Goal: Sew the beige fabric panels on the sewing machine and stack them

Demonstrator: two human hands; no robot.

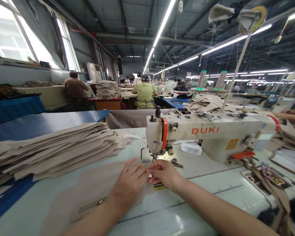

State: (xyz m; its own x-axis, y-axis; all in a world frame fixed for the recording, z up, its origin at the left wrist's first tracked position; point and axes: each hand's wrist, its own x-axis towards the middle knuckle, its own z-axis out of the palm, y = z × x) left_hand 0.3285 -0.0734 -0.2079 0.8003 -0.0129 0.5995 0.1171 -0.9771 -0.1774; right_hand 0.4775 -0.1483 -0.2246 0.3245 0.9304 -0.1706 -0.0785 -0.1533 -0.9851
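A white sewing machine [177,131] marked DUKI stands before me, its lit needle area just beyond my fingertips. My right hand [166,173] is closed, thumb and fingers pinching a small white piece [150,175], perhaps a label. Beside it, my left hand [134,178] rests palm down on a thin, see-through beige sheet [64,200], fingers stretched out and one raised. Its fingertips meet those of the right hand near the white piece; its thumb is hidden. Behind the needle area, a small stack of white labels [191,148] lies on the machine bed.
Left of me a tall pile of beige fabric pieces [71,144] covers part of the table. At right, a recessed tray [248,178] holds metal rings and straps. More beige pieces [208,103] lie behind the machine. Two people [145,91] [75,88] sit farther back.
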